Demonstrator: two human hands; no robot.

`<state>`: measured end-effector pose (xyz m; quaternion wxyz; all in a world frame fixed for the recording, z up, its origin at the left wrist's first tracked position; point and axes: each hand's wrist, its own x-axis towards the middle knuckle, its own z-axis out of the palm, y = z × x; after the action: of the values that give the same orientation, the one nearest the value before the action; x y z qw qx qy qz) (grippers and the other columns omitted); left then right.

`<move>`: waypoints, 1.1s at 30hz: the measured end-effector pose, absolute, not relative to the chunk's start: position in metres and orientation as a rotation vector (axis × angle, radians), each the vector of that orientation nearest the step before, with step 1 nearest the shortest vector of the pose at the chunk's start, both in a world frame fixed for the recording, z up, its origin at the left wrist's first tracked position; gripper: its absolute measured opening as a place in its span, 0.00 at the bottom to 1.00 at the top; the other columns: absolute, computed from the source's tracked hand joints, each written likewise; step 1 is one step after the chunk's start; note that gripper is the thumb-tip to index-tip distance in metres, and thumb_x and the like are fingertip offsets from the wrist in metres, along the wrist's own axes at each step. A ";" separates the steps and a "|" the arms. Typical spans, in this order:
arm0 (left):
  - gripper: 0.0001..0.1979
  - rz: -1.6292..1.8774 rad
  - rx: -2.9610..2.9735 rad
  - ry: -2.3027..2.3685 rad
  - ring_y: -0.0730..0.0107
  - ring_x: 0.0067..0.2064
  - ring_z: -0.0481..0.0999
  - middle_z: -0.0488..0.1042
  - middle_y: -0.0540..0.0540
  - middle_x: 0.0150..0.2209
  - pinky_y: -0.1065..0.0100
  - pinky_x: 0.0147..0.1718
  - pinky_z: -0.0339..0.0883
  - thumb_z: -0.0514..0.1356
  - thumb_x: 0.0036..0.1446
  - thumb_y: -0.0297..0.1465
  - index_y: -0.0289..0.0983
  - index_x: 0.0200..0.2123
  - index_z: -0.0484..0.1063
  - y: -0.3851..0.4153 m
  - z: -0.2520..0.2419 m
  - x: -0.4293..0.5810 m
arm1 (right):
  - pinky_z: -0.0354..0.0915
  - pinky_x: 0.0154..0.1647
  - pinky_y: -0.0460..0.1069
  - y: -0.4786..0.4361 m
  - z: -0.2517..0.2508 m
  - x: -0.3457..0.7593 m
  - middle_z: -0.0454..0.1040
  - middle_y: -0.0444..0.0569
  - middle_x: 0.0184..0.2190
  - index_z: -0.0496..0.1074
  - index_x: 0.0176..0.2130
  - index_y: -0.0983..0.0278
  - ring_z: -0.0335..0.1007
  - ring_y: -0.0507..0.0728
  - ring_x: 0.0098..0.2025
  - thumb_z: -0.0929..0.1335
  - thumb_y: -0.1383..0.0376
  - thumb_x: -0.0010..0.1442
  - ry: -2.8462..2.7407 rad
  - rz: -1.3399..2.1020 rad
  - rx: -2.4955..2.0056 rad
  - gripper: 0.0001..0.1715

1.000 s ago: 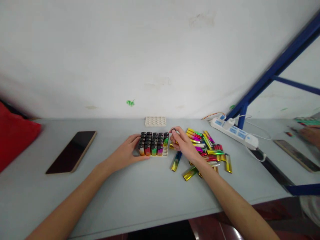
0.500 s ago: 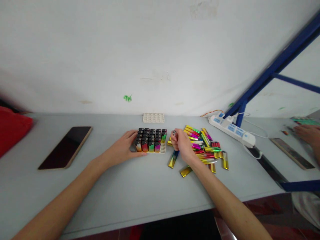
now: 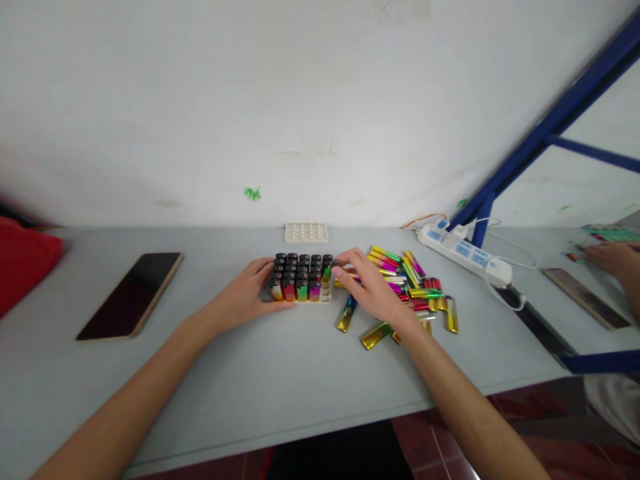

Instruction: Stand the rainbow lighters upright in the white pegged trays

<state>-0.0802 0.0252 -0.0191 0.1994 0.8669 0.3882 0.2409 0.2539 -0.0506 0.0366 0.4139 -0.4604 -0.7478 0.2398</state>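
Observation:
Rows of black-topped lighters stand upright in a white tray on the table, their bodies orange, red, green and purple. Around the tray's left side my left hand is closed, thumb along the front and fingers toward the back. My right hand pinches a lighter by its black top, just at the tray's right edge; the fingers partly hide its body. Open holes show at the tray's front right corner. Under and beyond my right hand lies a loose pile of shiny lighters in gold, pink, green and red.
A second white holed tray lies near the wall. At left are a phone and something red. A power strip with cables and a blue metal frame stand at right, beyond which another person's hand shows.
My right hand has moved left from the loose pile to the tray's right edge, bringing a lighter with it. My left hand has stayed at the tray.

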 end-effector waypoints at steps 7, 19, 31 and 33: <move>0.44 0.692 2.390 1.086 0.34 0.74 0.79 0.81 0.35 0.71 0.38 0.78 0.74 0.75 0.60 0.66 0.46 0.69 0.80 0.021 -0.017 -0.078 | 0.74 0.55 0.56 -0.052 0.035 0.256 0.87 0.53 0.42 0.84 0.53 0.59 0.83 0.64 0.44 0.70 0.51 0.86 -2.041 0.374 -1.297 0.18; 0.49 0.658 2.388 1.088 0.34 0.76 0.77 0.79 0.33 0.74 0.39 0.81 0.69 0.72 0.61 0.70 0.43 0.71 0.78 0.018 -0.014 -0.075 | 0.61 0.38 0.51 -0.041 0.038 0.265 0.84 0.49 0.31 0.83 0.43 0.60 0.76 0.59 0.32 0.69 0.45 0.86 -2.235 0.370 -1.367 0.27; 0.51 0.622 2.426 1.109 0.30 0.76 0.77 0.78 0.29 0.74 0.37 0.80 0.70 0.70 0.61 0.70 0.38 0.70 0.77 0.020 -0.013 -0.071 | 0.74 0.58 0.57 -0.037 0.040 0.344 0.88 0.54 0.48 0.87 0.48 0.59 0.84 0.66 0.53 0.75 0.55 0.80 -2.233 0.468 -1.443 0.12; 0.50 0.625 2.425 1.114 0.30 0.76 0.78 0.79 0.29 0.74 0.37 0.80 0.71 0.70 0.61 0.70 0.38 0.70 0.77 0.021 -0.013 -0.071 | 0.75 0.60 0.58 -0.035 0.036 0.346 0.87 0.54 0.49 0.87 0.49 0.60 0.84 0.66 0.54 0.79 0.59 0.76 -2.287 0.531 -1.463 0.07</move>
<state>-0.0713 0.0208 -0.0134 0.1993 0.8671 0.3982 0.2234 0.3459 -0.0353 0.0360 0.1865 -0.5195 -0.8123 0.1884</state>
